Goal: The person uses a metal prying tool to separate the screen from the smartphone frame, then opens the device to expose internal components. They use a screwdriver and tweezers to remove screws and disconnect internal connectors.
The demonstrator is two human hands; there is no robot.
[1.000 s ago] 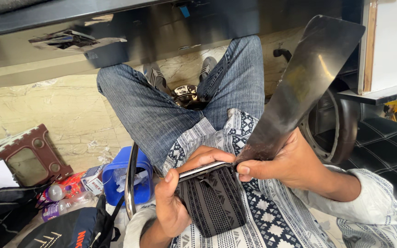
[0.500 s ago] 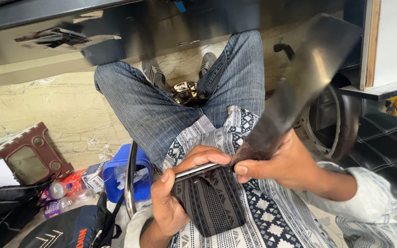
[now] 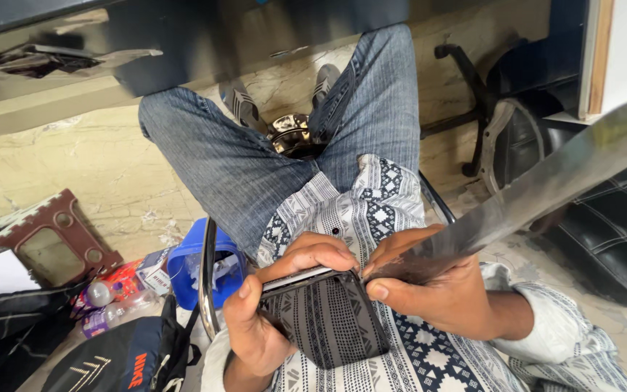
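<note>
Since before, the film (image 3: 546, 189) has swung lower, rightward. Right hand (image 3: 444, 294) pinches its end; left hand (image 3: 270, 319) grips the phone (image 3: 328, 319), steadying it.

The dark phone (image 3: 326, 319) lies face-up over the lap, slightly tilted. A long shiny film (image 3: 538, 190) rises diagonally from its upper right corner.

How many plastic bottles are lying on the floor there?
2: one bottle with a red label beside the blue container, and a clear bottle just below it, by the black bag. More may be hidden behind the bag.
</note>
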